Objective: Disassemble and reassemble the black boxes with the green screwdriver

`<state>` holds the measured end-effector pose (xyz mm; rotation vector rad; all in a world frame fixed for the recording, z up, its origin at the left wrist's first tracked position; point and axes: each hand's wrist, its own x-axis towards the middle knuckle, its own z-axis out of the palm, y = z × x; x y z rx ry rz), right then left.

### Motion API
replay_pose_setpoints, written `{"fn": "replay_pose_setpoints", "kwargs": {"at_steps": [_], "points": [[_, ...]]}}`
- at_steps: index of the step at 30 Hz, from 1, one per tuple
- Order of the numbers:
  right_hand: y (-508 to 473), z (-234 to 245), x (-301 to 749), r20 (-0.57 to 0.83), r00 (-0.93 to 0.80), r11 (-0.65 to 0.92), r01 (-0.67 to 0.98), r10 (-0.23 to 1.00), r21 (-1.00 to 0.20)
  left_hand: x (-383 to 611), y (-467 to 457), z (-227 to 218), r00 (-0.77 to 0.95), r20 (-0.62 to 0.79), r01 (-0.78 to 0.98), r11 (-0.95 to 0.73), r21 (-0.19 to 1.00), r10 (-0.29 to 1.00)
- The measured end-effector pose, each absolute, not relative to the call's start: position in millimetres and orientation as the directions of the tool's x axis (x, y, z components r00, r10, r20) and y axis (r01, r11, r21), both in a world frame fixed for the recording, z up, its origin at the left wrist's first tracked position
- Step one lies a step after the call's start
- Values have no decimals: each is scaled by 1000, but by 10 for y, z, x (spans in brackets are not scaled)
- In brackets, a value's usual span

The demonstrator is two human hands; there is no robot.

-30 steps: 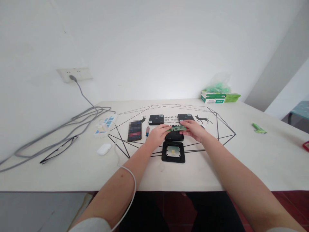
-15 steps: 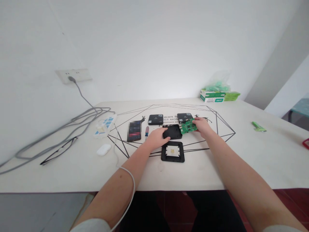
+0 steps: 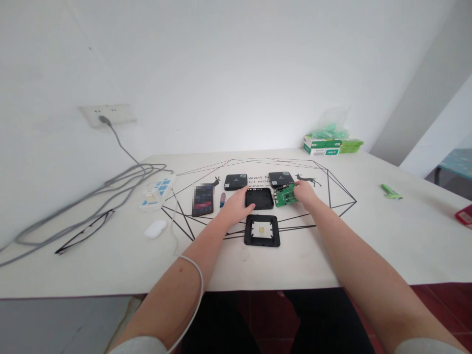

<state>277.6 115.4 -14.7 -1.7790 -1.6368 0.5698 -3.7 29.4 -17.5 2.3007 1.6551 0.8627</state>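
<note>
My left hand grips the left edge of an open black plastic casing, its thumb at the near corner and its fingers at the far one. The casing's hollow inside faces up. Just right of it, my right hand holds a green circuit board by its right side, fingers closed on the edge. The board is slightly tilted, with metal ports along its left side. Nearer to me lies a square black cover with a pale metal plate in its middle.
Two closed black boxes lie farther back. A screwdriver and a phone are to the left, then an earbud case, a power strip, glasses and grey cables. A white cable crosses my left forearm. Green-white cartons stand at the back right.
The circuit board has come lower and a little nearer to the table beside the casing. The casing's inside shows more fully, with my left hand still at its edge. The camera view has shifted slightly.
</note>
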Motion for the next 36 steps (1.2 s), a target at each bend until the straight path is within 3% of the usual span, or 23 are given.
{"fn": "replay_pose_setpoints", "kwargs": {"at_steps": [6, 9, 12, 16, 18, 21, 28, 31, 33, 36], "points": [[1067, -41, 2752, 132, 73, 9, 844, 989, -536, -263, 262, -5, 65, 446, 837, -292, 463, 893], [1012, 17, 2752, 142, 50, 26, 874, 989, -485, -301, 163, 97, 131, 403, 818, -329, 472, 906], [980, 81, 2801, 178, 71, 10, 908, 981, -419, -256, 35, 170, 353, 282, 773, -448, 449, 892], [1004, 130, 2968, 196, 155, -89, 947, 968, -309, -176, -88, 214, 479, -76, 827, -421, 373, 875], [1037, 114, 3060, 127, 185, -141, 945, 974, -296, -154, -113, 221, 483, -138, 841, -414, 347, 865], [1088, 50, 3148, 20, 180, -166, 940, 984, -297, -139, -124, 226, 485, -124, 839, -421, 345, 865], [1124, 35, 3117, 42, 115, -93, 929, 992, -359, -140, -124, 198, 471, -113, 840, -406, 360, 875], [1055, 128, 2993, 170, 99, 6, 847, 981, -532, -147, -110, 172, 463, -80, 837, -406, 367, 883], [959, 186, 2847, 294, 93, 140, 718, 951, -681, -143, -96, 152, 462, -59, 835, -411, 366, 885], [759, 229, 2570, 433, 31, 369, 471, 901, -801, -125, -75, 115, 475, -3, 822, -442, 359, 880]]}}
